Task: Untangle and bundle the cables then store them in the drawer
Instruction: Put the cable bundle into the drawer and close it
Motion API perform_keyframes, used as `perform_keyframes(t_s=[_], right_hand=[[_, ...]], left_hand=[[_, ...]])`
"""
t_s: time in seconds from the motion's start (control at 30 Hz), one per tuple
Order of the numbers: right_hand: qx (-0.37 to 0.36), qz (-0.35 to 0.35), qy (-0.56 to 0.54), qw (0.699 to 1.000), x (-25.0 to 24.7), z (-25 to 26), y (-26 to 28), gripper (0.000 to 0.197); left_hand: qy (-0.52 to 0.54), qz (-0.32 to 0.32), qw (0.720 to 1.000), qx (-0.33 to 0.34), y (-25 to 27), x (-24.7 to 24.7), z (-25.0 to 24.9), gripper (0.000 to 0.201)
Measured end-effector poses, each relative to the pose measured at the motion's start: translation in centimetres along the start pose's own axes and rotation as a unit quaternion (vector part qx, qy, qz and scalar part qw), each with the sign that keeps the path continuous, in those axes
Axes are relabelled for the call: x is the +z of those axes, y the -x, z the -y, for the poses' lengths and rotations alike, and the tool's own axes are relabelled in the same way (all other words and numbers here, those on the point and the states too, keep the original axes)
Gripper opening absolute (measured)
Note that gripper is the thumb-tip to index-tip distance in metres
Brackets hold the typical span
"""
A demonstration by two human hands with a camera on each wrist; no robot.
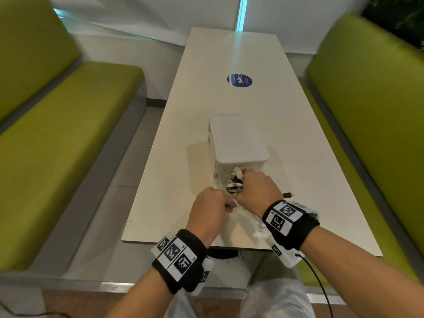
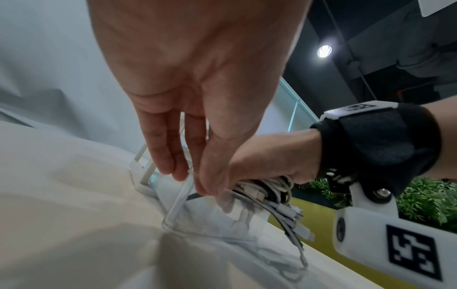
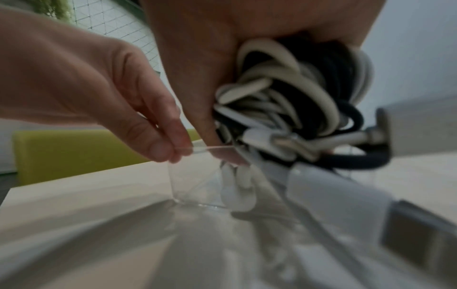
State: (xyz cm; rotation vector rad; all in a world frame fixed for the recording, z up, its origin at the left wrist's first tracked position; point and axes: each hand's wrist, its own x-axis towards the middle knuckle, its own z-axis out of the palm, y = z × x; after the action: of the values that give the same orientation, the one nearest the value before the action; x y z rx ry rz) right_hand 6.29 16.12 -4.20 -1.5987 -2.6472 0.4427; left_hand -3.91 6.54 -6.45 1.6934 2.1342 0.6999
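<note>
Left hand (image 3: 103, 93) pinches the clear drawer's (image 3: 197, 176) front, steadying it open, while right hand (image 1: 257, 191) clutches the cable bundle (image 3: 291, 97) above.

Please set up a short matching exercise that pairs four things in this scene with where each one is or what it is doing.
Things:
1. left hand
2. right hand
3. round blue sticker
4. white plastic drawer unit

States:
A. lies far along the white tabletop
B. grips the bundle of white and black cables
C. stands on the tabletop just beyond both hands
D. pinches the rim of the clear plastic drawer

Pairs: 1-D, 2-B, 3-A, 4-C
</note>
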Motion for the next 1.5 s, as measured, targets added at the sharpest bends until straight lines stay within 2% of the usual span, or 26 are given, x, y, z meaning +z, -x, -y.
perform_keyframes(t_s=[0.2,0.5,0.63,0.8,0.87,0.9,0.97,1.03,1.1,1.13,1.2,1.23,1.3,1.37,1.43,1.5], right_hand=[[0.013,0.033,0.067,0.997,0.6,0.2,-0.9,0.025],[0.09,-0.001,0.227,0.97,2.7,1.7,-2.6,0.029],[0.114,0.046,0.269,0.955,2.9,2.6,-2.8,0.037],[0.128,0.076,0.242,0.959,1.9,2.4,-2.9,0.052],[0.119,0.078,0.213,0.967,1.7,2.1,-2.7,0.056],[0.12,0.075,0.187,0.972,1.5,1.9,-2.6,0.052],[0.131,0.067,0.133,0.98,1.1,1.8,-2.5,0.045],[0.142,0.084,0.105,0.981,0.7,1.8,-2.6,0.051],[0.149,0.111,0.092,0.978,0.5,1.8,-2.8,0.063],[0.146,0.125,0.09,0.977,0.2,1.9,-2.8,0.068],[0.119,0.17,0.111,0.972,-0.4,2.1,-2.9,0.072],[0.088,0.201,0.13,0.967,-1.0,2.1,-2.8,0.067],[0.006,0.254,0.147,0.956,-2.7,2.2,-2.4,0.044],[-0.053,0.271,0.136,0.951,-4.3,1.7,-1.9,0.028],[-0.068,0.255,0.102,0.959,-5.0,0.5,-1.4,0.022],[-0.052,0.227,0.064,0.97,-5.1,-0.4,-0.8,0.017]], left_hand=[[0.006,0.003,1.0,0.011,-0.2,-0.1,-0.4,0.02],[0.0,0.027,1.0,0.013,-0.4,-0.6,-0.9,0.021],[-0.006,0.04,0.999,0.017,-0.2,-0.7,-0.9,0.021],[-0.008,0.047,0.998,0.044,-0.1,-1.0,-0.4,0.021],[0.025,0.047,0.998,0.036,0.0,-1.3,0.0,0.022],[0.063,0.032,0.997,0.022,0.1,-1.3,0.1,0.022],[0.119,-0.053,0.992,0.003,0.1,-0.9,0.3,0.019],[0.104,-0.116,0.987,0.035,-0.3,-0.3,-0.1,0.03],[0.068,-0.093,0.989,0.088,-1.5,0.5,-0.2,0.058],[0.052,-0.071,0.991,0.103,-2.2,0.7,0.0,0.064],[0.012,-0.037,0.993,0.112,-3.7,1.0,0.3,0.054],[-0.026,-0.024,0.993,0.112,-4.2,1.2,0.5,0.044],[-0.088,-0.003,0.991,0.105,-4.5,1.3,0.2,0.028],[-0.12,-0.007,0.987,0.103,-4.2,1.4,-0.2,0.019],[-0.137,-0.017,0.985,0.107,-3.9,1.5,-0.4,0.02],[-0.141,-0.017,0.985,0.101,-3.8,1.7,-0.7,0.026]])
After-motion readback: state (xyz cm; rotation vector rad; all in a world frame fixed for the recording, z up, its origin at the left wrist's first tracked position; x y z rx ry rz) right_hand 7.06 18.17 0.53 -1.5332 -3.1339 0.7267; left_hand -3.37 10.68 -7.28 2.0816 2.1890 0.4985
